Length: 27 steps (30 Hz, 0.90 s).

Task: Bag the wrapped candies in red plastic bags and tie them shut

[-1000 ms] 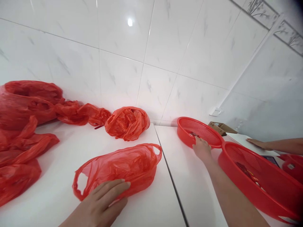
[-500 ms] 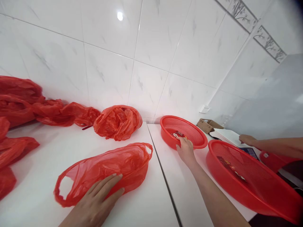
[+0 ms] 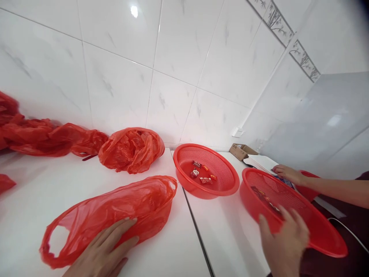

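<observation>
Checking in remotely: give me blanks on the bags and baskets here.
The crumpled red plastic bag lies under the person's ____ hand. The round red mesh basket holds ____ wrapped sweets. The person's ____ hand is at the second red basket. A co-worker's hand reaches in from the picture's ____ side.

left; five; right; right

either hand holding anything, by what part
Left hand rests flat on red plastic bag, no grip; right hand at round red mesh basket's rim, grip unclear.

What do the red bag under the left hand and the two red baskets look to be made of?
The carrier bag looks like thin, glossy polythene: it creases softly and is translucent. The basket and the basket beside it look like rigid moulded plastic, shiny, with finely perforated walls; the exact plastic can't be told.
</observation>
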Tool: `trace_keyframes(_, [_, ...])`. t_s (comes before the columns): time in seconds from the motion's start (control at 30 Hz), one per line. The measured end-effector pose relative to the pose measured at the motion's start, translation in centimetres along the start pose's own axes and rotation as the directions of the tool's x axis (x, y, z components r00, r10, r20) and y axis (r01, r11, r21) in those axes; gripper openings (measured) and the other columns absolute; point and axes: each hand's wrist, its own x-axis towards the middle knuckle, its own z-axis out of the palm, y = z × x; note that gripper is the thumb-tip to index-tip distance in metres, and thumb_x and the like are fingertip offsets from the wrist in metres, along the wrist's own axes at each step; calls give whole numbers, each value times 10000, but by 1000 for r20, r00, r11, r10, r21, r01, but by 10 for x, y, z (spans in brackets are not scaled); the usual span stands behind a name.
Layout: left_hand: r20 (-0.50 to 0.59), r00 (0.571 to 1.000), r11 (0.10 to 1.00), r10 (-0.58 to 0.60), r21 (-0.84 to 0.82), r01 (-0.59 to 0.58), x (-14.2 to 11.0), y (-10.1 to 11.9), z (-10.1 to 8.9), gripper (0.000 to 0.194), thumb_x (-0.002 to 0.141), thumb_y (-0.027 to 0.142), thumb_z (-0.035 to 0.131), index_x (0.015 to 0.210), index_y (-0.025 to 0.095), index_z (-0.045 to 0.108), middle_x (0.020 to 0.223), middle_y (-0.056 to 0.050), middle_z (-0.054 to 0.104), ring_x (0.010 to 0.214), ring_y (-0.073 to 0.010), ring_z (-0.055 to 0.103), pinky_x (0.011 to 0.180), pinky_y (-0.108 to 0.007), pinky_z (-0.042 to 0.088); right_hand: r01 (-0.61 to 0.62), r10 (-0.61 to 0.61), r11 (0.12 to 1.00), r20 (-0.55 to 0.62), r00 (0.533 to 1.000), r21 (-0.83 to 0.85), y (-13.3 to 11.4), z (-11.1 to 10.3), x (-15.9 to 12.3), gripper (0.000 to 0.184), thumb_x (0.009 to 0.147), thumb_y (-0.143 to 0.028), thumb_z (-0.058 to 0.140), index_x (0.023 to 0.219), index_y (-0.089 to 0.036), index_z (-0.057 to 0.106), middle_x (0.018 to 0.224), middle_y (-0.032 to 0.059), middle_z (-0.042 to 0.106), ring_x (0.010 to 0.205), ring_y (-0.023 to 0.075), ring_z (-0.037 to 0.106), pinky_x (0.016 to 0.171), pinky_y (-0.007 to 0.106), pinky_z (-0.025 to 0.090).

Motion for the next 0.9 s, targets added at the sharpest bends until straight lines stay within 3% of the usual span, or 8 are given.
trace_keyframes(0.07, [14,1000,1000,-18,11,18,-2,-1,3,385,808,426,602,1193,424,599,1269,24,618,1032,-215,651,798,-243,531,-196,189,977,-84,978,-85,36,-8,-4,732,788,-458,510,1298,63,447,1240,341,483,1273,452,347,1039,579,283])
trace_keyframes(0.2, [41,999,999,-21,48,19,-6,-1,6,407,803,459,601,1206,406,596,1283,7,608,1047,-234,641,797,-266,538,-510,512,859,53,857,-50,86,-1,-10,896,728,-521,565,1317,129,382,1247,396,448,1234,515,370,953,621,363])
trace_keyframes(0.33, [69,997,998,-44,54,41,-6,0,5,402,814,466,591,1212,411,590,1300,12,593,1058,-233,633,815,-273,536,-506,495,861,139,858,50,92,32,-6,874,692,-497,577,1305,101,405,1292,367,424,1278,491,314,990,604,318])
trace_keyframes(0.5, [113,991,996,-76,64,70,-7,3,3,389,839,409,572,1228,429,567,1329,30,566,1086,-228,618,841,-279,532,-529,380,804,449,809,272,51,64,11,746,751,-504,534,1370,-119,377,1365,196,442,1193,369,477,960,531,389])
trace_keyframes(0.6, [141,984,993,-107,60,99,-6,7,0,381,856,370,553,1234,421,562,1341,23,555,1101,-234,609,855,-298,533,-251,101,899,387,917,359,9,65,22,645,795,-500,521,1345,-179,424,1407,139,413,1289,321,386,1040,499,325])
trace_keyframes(0.67, [165,980,993,-109,65,99,-3,10,-4,390,858,355,550,1243,418,552,1342,22,555,1110,-238,605,862,-307,534,0,-148,915,335,930,403,-18,64,27,619,819,-506,517,1352,-205,422,1466,114,342,1355,300,286,1077,491,282])
trace_keyframes(0.77, [161,981,991,-106,102,90,1,13,-10,452,852,349,552,1300,388,506,1324,3,572,1100,-248,612,865,-324,538,235,-404,877,379,833,419,-42,66,29,553,863,-509,480,1340,-230,444,1438,99,400,1371,302,256,1069,531,275])
trace_keyframes(0.9, [156,981,985,-117,145,95,5,13,-15,586,851,312,535,1411,335,366,1344,-36,553,1112,-267,603,856,-357,544,401,-572,808,413,709,432,-48,59,25,346,895,-472,466,1102,-239,614,1082,71,652,1083,261,563,985,510,372])
